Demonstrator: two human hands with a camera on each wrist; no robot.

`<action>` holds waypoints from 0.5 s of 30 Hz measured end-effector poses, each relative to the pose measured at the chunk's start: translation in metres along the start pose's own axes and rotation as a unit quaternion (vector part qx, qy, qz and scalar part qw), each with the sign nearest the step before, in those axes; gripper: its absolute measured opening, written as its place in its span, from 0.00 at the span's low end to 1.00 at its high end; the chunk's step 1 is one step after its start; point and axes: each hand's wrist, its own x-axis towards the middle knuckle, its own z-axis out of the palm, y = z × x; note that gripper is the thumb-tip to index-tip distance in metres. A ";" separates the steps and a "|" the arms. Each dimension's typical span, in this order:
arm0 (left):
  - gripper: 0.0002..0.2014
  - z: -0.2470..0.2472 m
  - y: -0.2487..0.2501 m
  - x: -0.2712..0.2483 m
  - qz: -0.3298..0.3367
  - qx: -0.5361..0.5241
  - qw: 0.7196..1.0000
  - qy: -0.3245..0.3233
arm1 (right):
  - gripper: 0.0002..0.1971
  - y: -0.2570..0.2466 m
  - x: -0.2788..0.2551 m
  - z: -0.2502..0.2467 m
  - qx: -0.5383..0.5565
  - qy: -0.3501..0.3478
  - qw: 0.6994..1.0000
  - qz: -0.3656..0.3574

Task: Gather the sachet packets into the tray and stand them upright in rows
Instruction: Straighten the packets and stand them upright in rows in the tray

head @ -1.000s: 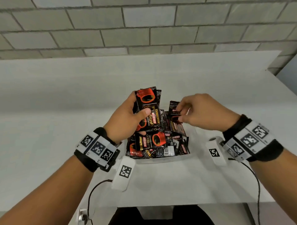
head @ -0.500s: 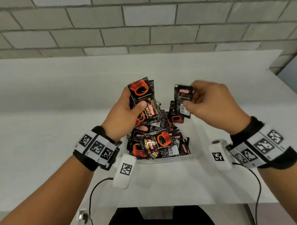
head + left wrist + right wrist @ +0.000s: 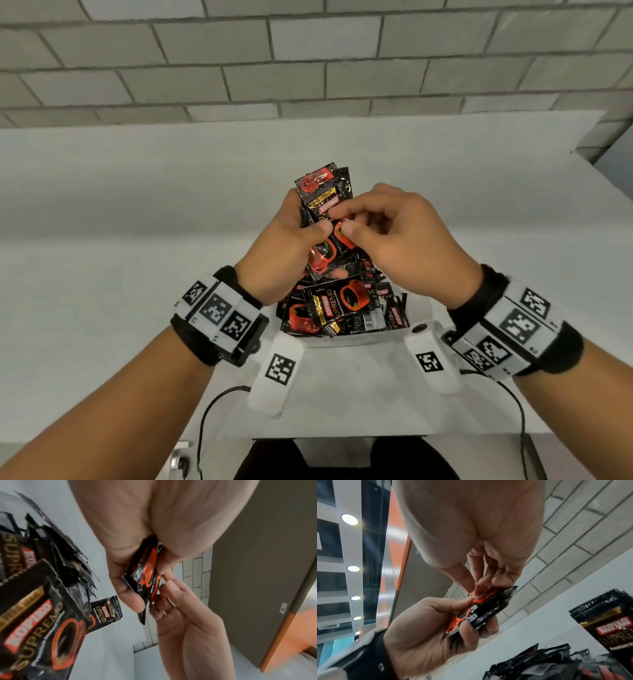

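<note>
My left hand (image 3: 317,236) grips a stack of black-and-red sachets (image 3: 323,192) upright above the tray (image 3: 342,340). My right hand (image 3: 342,222) pinches one sachet between thumb and forefinger and holds it against the front of that stack. In the left wrist view the stack (image 3: 145,577) sits between the left thumb and fingers, and the right hand's fingers (image 3: 171,588) touch its edge. The right wrist view shows the right fingertips (image 3: 481,588) on the sachet (image 3: 488,608) held in the left hand (image 3: 436,628). A loose pile of sachets (image 3: 342,308) lies jumbled in the tray.
The tray stands on a white table (image 3: 102,274) near its front edge, with a grey brick wall (image 3: 308,68) behind. Black cables (image 3: 205,411) hang from both wrist cameras over the table's front edge. One sachet (image 3: 607,626) leans upright at the tray's far side.
My right hand lifted one sachet out of the tray, then carried it left onto the stack in my left hand. The left hand rose slightly with its stack.
</note>
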 end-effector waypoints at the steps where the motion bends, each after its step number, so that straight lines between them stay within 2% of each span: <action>1: 0.21 -0.002 0.000 0.000 0.012 0.021 1.000 0.005 | 0.08 0.000 0.001 -0.002 -0.002 0.021 1.000 0.002; 2: 0.22 -0.004 0.002 -0.001 0.021 0.037 0.999 0.013 | 0.07 0.000 0.003 -0.006 0.005 0.041 0.999 0.010; 4: 0.24 -0.016 0.009 -0.007 0.028 0.048 0.998 0.027 | 0.11 0.001 0.004 -0.012 0.038 0.053 0.997 0.033; 7: 0.25 -0.044 0.023 -0.020 0.033 0.059 0.998 0.014 | 0.22 0.003 0.000 -0.014 0.041 -0.024 0.996 0.071; 9: 0.25 -0.066 0.032 -0.033 0.030 0.095 0.995 0.005 | 0.24 0.004 -0.001 -0.013 0.019 -0.074 0.994 0.077; 10: 0.25 -0.077 0.037 -0.038 0.019 0.132 0.991 0.001 | 0.23 0.005 0.000 -0.015 0.010 -0.076 0.994 0.076; 12: 0.24 -0.100 0.041 -0.049 -0.032 0.246 0.969 0.006 | 0.20 0.008 0.002 -0.019 -0.011 -0.051 0.996 0.078; 15: 0.25 -0.126 0.023 -0.061 -0.148 0.395 0.907 0.006 | 0.14 0.014 0.005 -0.027 -0.020 -0.029 0.994 0.099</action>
